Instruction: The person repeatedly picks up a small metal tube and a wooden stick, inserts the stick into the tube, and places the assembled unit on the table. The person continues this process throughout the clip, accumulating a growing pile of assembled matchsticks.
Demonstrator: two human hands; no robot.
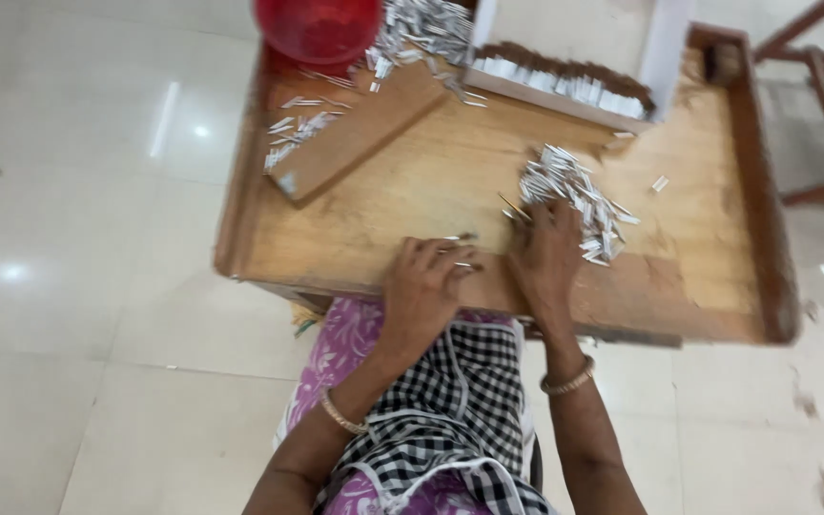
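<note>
On the wooden tray (355,238), near edge: left hand (423,286) curled narrow, pinching a small white stick (463,264). Right hand (545,253) lies beside it, fingers spread flat, touching the pile of white sticks (569,191). Wooden block (360,129) lies toward the tray's far-left corner.

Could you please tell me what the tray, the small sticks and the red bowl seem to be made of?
Tray: wood, worn brown, visible grain.
Sticks: probably rolled white paper, matt and thin; too blurred to be sure.
Bowl: likely plastic, glossy, uniform red.
</note>
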